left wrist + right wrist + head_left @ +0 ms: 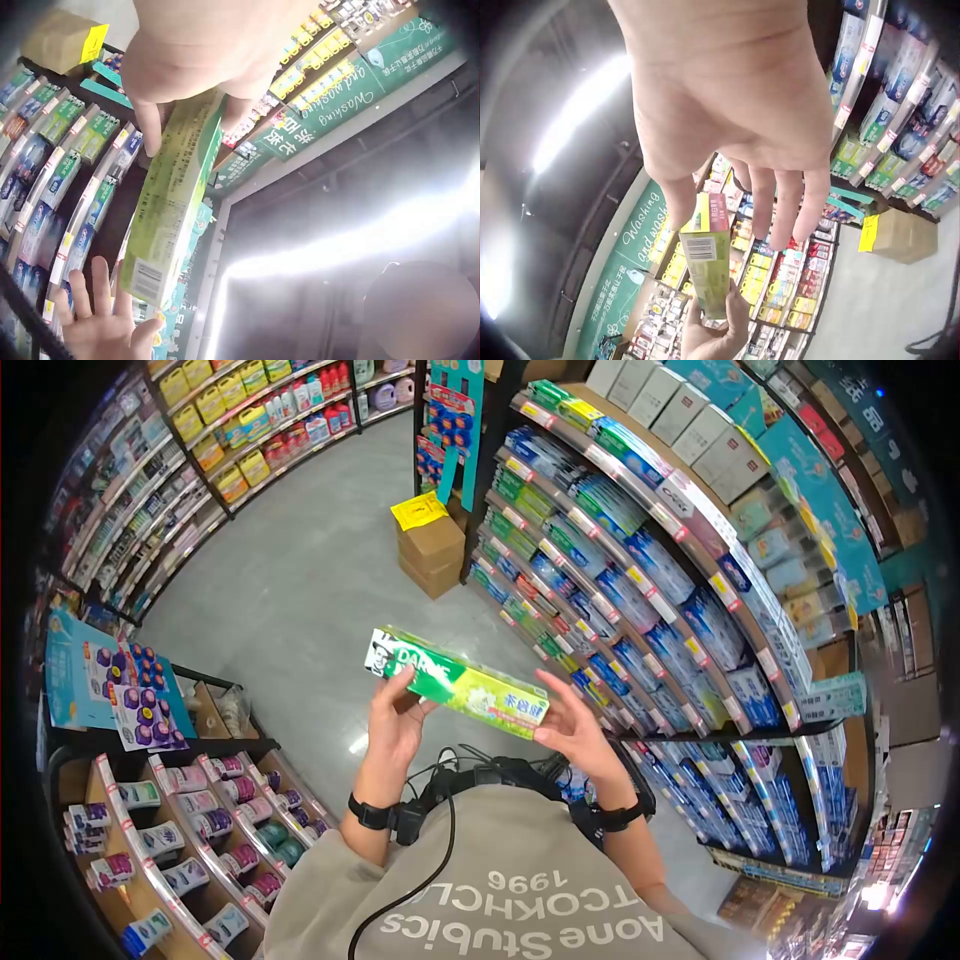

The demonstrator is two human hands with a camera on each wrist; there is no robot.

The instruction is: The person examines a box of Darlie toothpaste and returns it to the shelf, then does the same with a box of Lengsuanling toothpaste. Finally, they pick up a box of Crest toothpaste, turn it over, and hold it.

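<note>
A green and yellow-green Darlie toothpaste box (470, 688) is held up in front of the chest, tilted down to the right in the head view. My left hand (393, 718) grips its left end between thumb and fingers. Beside the other end is my right hand (580, 732), fingers spread and extended, thumb near the box's corner. The left wrist view shows the printed underside of the toothpaste box (169, 202) and the spread right hand (101, 322) by its barcode end. In the right wrist view, the thumb of the right hand (735, 127) overlaps the box's near end.
Shelves of boxed toothpaste (620, 580) rise close on the right. Stacked cardboard boxes (432, 555) with a yellow sheet stand on the grey floor (290, 560) ahead. A low display shelf (185, 810) is at the near left, and bottle shelves (240, 420) line the back.
</note>
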